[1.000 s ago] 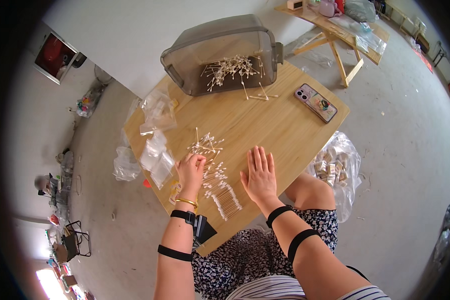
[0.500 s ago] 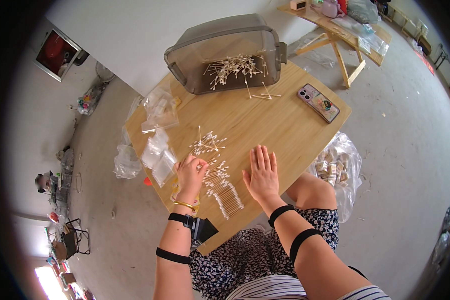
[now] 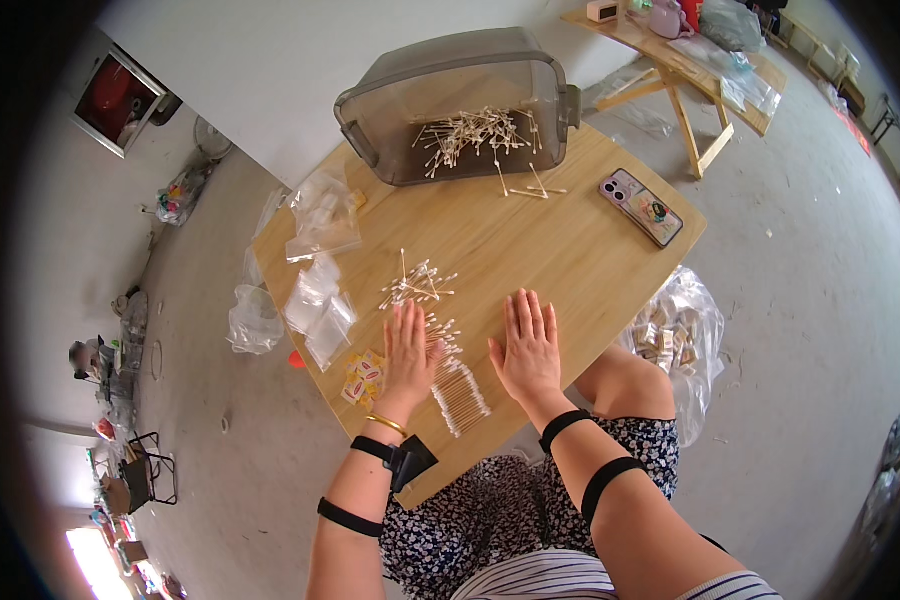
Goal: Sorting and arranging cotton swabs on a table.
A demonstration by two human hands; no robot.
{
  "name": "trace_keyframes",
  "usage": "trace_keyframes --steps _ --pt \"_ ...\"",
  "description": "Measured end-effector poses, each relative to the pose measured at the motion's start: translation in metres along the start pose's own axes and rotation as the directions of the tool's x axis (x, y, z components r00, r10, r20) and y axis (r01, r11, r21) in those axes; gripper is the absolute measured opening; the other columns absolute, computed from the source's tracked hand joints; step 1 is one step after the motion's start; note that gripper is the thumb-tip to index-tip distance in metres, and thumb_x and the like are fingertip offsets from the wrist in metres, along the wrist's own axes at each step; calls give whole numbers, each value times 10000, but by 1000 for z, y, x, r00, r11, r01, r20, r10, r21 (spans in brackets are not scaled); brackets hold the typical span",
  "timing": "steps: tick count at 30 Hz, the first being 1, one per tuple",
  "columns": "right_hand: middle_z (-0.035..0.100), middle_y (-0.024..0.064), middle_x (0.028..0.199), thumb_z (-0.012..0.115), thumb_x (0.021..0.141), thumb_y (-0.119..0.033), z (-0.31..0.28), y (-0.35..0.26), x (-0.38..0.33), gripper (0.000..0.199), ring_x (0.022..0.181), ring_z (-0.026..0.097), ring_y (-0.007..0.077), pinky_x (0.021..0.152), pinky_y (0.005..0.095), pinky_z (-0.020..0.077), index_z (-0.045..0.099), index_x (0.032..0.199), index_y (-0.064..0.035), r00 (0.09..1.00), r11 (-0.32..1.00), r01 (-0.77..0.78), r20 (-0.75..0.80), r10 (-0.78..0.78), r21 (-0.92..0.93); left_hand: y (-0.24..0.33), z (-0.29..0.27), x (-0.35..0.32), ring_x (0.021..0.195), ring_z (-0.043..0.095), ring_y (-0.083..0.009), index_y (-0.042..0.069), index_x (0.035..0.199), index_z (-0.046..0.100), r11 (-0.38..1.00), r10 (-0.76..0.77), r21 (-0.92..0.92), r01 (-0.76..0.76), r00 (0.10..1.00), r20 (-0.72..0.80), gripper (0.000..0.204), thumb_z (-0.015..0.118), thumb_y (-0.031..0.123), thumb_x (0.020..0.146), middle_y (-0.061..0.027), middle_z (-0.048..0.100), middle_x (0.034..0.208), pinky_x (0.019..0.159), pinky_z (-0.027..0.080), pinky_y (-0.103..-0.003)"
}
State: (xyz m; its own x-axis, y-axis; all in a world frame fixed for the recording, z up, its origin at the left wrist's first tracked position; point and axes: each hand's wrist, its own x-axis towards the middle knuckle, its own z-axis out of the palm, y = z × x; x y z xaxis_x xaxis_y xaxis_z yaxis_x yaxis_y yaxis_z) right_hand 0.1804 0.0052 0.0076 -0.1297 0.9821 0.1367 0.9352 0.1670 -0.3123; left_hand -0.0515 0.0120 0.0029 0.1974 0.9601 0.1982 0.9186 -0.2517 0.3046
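My left hand [image 3: 408, 355] lies flat with its fingers stretched out, partly over the left side of a row of cotton swabs [image 3: 461, 400]. Those swabs lie side by side near the table's front edge. Just beyond its fingertips is a loose heap of cotton swabs [image 3: 420, 284] pointing every way. My right hand [image 3: 528, 350] rests palm down on the bare wood to the right of the row, fingers extended and holding nothing. Small yellow-and-white printed slips [image 3: 364, 377] lie left of my left hand.
A grey translucent bin [image 3: 370, 100] lies on its side at the back, with many swabs inside. Clear plastic bags [image 3: 320, 305] cover the left edge of the wooden table [image 3: 560, 240]. A phone [image 3: 641, 207] lies at the right. Beside my knee sits a bag of small packs [image 3: 670, 335].
My left hand has gone from a pinch to flat and outstretched, shifting right against the row and uncovering the yellow-and-white slips. My right hand has stayed in place.
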Motion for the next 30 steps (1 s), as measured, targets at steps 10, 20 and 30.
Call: trace_keyframes --steps 10,20,30 --pt "308 159 1641 474 1006 -438 -3 0 -1 725 1563 190 288 1280 495 116 337 1560 9 1000 1000 -6 -22 6 18 22 -3 12 1591 43 -275 -7 1622 121 927 -164 367 79 965 206 919 289 669 1023 -157 137 1706 1257 -55 -567" --pt "303 158 1646 458 1011 -438 0 4 -1 714 1563 190 283 1279 493 116 345 1561 3 1000 1000 -6 -14 5 -14 26 -12 24 1589 72 -259 -4 1620 144 917 -138 396 37 963 231 922 305 676 1017 -137 179 1701 1252 -60 -585" --pt "311 165 1639 512 986 -422 1 1 -1 726 1556 210 300 1276 501 129 355 1554 2 999 999 6 -38 -5 38 24 5 7 1578 130 -317 -59 1602 145 962 -116 263 68 978 172 927 338 642 1027 -227 183 1679 1269 3 -528"
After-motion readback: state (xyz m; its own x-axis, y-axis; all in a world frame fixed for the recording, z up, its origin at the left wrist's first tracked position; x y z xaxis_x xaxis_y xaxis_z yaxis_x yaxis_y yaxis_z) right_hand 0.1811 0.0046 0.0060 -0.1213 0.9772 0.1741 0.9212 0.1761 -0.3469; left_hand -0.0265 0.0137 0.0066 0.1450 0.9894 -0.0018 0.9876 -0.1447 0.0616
